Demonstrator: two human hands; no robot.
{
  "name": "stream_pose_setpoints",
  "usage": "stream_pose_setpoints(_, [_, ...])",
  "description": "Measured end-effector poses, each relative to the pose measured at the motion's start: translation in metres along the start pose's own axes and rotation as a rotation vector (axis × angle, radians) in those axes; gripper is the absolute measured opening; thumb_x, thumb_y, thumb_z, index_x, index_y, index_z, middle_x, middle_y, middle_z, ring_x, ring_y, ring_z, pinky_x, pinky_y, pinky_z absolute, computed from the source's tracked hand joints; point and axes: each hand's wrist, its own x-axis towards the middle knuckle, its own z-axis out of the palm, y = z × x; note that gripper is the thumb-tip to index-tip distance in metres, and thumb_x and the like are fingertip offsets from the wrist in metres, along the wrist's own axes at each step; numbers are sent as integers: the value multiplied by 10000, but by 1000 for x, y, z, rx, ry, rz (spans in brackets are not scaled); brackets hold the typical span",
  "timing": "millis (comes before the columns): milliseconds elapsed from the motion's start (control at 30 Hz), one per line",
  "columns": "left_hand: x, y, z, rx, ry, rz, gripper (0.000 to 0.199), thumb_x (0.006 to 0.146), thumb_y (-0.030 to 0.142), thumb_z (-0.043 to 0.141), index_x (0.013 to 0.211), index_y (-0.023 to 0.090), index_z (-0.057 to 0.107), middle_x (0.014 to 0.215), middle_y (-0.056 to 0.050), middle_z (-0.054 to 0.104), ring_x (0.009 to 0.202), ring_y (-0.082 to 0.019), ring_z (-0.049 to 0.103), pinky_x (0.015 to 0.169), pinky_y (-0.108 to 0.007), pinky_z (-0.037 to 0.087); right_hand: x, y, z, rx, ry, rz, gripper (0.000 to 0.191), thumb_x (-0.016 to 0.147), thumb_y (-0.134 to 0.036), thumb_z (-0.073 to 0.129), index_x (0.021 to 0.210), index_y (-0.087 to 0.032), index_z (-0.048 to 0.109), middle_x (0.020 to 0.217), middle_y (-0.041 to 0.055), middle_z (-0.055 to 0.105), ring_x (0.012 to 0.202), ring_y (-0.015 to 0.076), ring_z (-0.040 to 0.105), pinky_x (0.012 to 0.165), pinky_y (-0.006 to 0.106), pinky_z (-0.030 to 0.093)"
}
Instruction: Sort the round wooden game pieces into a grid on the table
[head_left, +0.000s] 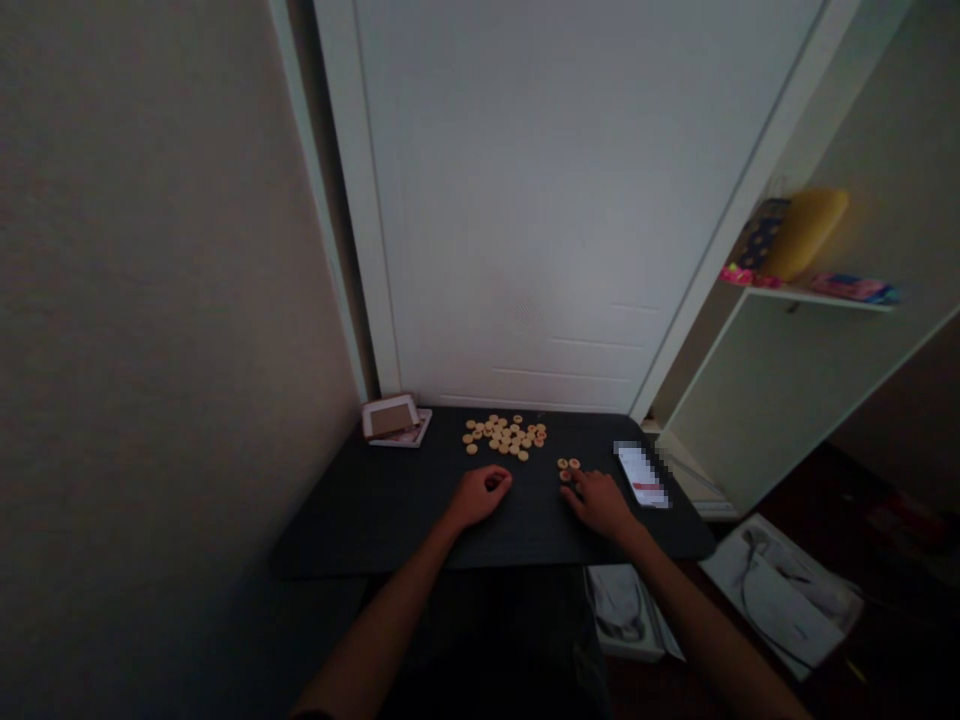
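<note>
Discs (504,437), pale and round, lie loose in a spread cluster toward the far side of the dark table (360,520), some touching or overlapping, a few strays at the edge. Three more, the trio (563,464), sit apart from it, nearer me and to the right. Some show dark or reddish marks on top; too small to read.

My right hand (600,503) is at the trio: fingers spread, thumb apart from the index, nothing pinched that I can see. Index tip is right by the nearest discs; contact or just beside, can't tell. Trio's spot looks chosen for easy right-hand reach, with bare surface around it so it doesn't mix with the cluster.

My left hand (478,496) is short of the cluster, fingers curled round to the thumb. No disc visible in it; can't tell if it's holding one.

Phone (643,476) lies flat right of my right hand, screen lit, probably put there to be glanced at. Box (392,420) is in the far left corner, likely parked out of the way.
</note>
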Motion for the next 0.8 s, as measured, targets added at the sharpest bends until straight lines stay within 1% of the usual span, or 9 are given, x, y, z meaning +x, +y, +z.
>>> stream_pose_setpoints(133, [1, -2, 1, 19, 1, -1, 262, 859, 423, 548, 936, 228, 705, 888, -23, 746, 831, -181, 692, 765, -267, 528, 8, -5, -2, -7, 46, 0, 469, 940, -485, 461, 1310, -203, 524, 1214, 132, 627, 1095, 274, 564, 944, 378, 381])
stream_pose_setpoints(267, [1, -3, 1, 23, -4, 23, 261, 869, 419, 539, 940, 231, 705, 896, -20, 744, 834, -177, 691, 767, -264, 524, 30, -11, 0, 25, 30, -70, 492, 947, -501, 434, 1338, -212, 510, 1317, 118, 566, 1199, 270, 492, 996, 393, 365])
stream_pose_setpoints(400, [1, -4, 1, 14, -4, 39, 251, 872, 407, 542, 940, 229, 705, 885, -18, 743, 825, -172, 688, 767, -265, 521, 61, -13, 15, 30, 5, -114, 624, 925, -536, 449, 1440, -188, 388, 1491, 103, 398, 1364, 294, 320, 1083, 436, 290])
stream_pose_setpoints(533, [0, -3, 2, 7, 5, 20, 238, 866, 386, 553, 949, 224, 707, 888, -17, 744, 822, -169, 686, 765, -266, 521, 91, -15, 29, 21, -69, -91, 705, 904, -584, 456, 1471, -182, 335, 1515, 110, 360, 1420, 305, 222, 1119, 462, 228])
stream_pose_setpoints(633, [-1, -3, 3, 9, 5, 16, 233, 864, 376, 556, 952, 224, 707, 895, -16, 745, 829, -168, 685, 769, -267, 520, 109, -17, 32, 21, -107, -66, 751, 896, -632, 430, 1484, -183, 305, 1532, 112, 326, 1431, 314, 189, 1125, 479, 200])
stream_pose_setpoints(700, [-1, -4, 3, 9, 2, 21, 231, 866, 375, 555, 951, 224, 708, 900, -16, 745, 835, -167, 685, 779, -268, 519, 117, -17, 32, 25, -137, -46, 756, 899, -649, 404, 1487, -186, 297, 1534, 116, 322, 1429, 316, 191, 1122, 491, 191])
stream_pose_setpoints(800, [-1, -4, 3, 9, 2, 20, 234, 869, 378, 552, 954, 224, 707, 899, -17, 744, 831, -166, 684, 780, -269, 520, 122, -14, 31, 31, -194, -17, 738, 902, -654, 396, 1480, -206, 304, 1493, 129, 391, 1413, 314, 233, 1105, 516, 193])
